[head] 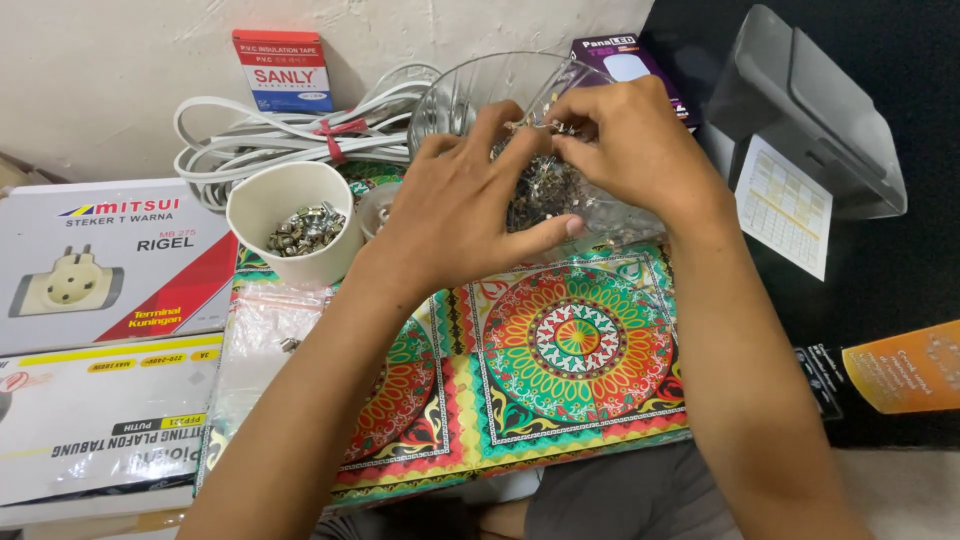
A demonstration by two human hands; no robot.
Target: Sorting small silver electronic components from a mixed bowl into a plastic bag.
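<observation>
Hands (540,180) curled over glass bowl (470,85)

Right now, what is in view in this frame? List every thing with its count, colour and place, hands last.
glass bowl: one, clear, top centre, holding small dark metal parts
white cup: one, left of the bowl, holding small silvery metal parts
cable bundle: one, white, tied with a red strip, behind the cup
small box: one, red and blue, against the wall
flat boxes: two, white, stacked at left
patterned mat: one, multicoloured, under the bowl
plastic bag: one, clear, on the mat's left part
purple box: one, behind the bowl
grey device: one, top right
orange packet: one, right edge
left hand: at the bowl, fingers in the parts
right hand: over the bowl, pinching small parts
</observation>
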